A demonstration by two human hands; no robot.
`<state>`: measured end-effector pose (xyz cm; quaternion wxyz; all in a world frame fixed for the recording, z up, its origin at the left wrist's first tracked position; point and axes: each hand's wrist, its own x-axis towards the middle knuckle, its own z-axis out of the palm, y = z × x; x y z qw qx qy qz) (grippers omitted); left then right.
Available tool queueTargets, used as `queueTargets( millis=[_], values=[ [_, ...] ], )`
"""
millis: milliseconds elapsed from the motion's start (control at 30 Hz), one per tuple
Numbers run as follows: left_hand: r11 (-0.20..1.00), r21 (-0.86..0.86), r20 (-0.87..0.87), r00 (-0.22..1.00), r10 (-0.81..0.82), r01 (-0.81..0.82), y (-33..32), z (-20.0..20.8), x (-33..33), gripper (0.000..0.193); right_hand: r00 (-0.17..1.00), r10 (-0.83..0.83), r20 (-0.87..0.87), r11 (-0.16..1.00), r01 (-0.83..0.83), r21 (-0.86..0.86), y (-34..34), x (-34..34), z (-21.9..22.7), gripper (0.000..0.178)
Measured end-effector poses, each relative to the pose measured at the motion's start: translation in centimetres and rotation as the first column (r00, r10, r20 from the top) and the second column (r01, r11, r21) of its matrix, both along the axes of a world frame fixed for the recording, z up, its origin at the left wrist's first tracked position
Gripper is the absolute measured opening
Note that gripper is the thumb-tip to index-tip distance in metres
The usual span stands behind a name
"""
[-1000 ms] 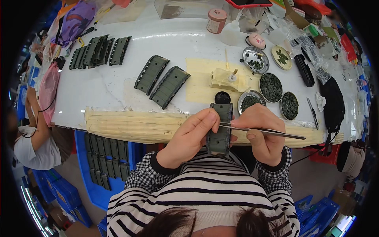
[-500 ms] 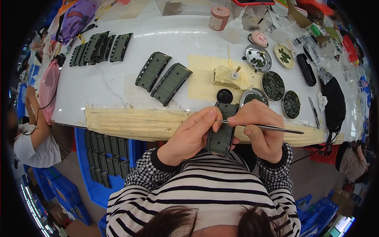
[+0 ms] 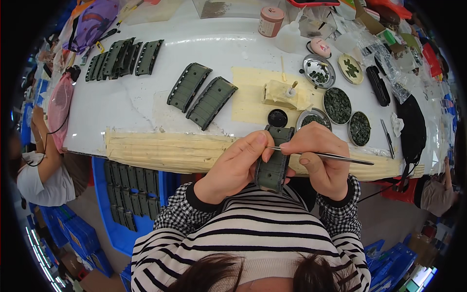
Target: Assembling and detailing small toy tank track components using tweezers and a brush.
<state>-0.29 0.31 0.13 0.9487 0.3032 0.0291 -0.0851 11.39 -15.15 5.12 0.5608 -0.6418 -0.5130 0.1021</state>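
Observation:
In front of my chest, a dark green curved, ribbed part with toothed edges is gripped by my left hand, its fingers partly hidden behind it. Tweezers, or a similar slim metal tool, are pinched in my right hand, and their thin tip lies over the part close to my left thumb. Whether the tip holds anything is too small to make out. Two similar green parts lie on the table ahead and to the left.
Dishes of small green pieces stand at the right, near a tape-covered block and a small black dish. More green parts lie far left. A blue crate holds several others below the padded table edge.
My hands, the green part and the tool stay almost exactly where they were. At the far right, the other person's arm has shifted slightly.

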Motion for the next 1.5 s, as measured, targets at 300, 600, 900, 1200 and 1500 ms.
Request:
queueTargets(
  millis=[300, 600, 900, 1200, 1500],
  values=[
    [1.0, 0.005, 0.045, 0.999, 0.011, -0.011, 0.2, -0.6, -0.1, 0.032, 0.999, -0.03, 0.024, 0.999, 0.029, 0.02, 0.0, -0.1, -0.2, 0.012],
    [0.915, 0.178, -0.061, 0.924, 0.377, -0.362, 1.9, 2.4, -1.2, 0.08, 0.907, -0.415, -0.075, 0.905, 0.403, -0.139, -0.5, -0.1, -2.4, 0.013],
    [0.936, -0.121, -0.092, 0.943, 0.321, -0.33, 2.5, 1.0, -1.4, 0.071, 0.914, -0.384, 0.128, 0.902, 0.401, -0.158, 0.3, 0.4, -4.0, 0.011],
    [0.888, -0.112, -0.181, 0.888, 0.423, -0.446, 2.3, 1.6, -1.7, 0.039, 0.916, -0.385, 0.118, 0.913, 0.396, -0.097, 0.2, 0.4, -3.5, 0.01],
    [0.866, -0.089, -0.266, 0.85, 0.455, -0.491, 2.2, 2.7, -0.7, 0.034, 0.986, -0.161, -0.044, 0.964, 0.167, 0.207, -0.2, -1.8, -0.9, 0.021]
  ],
)
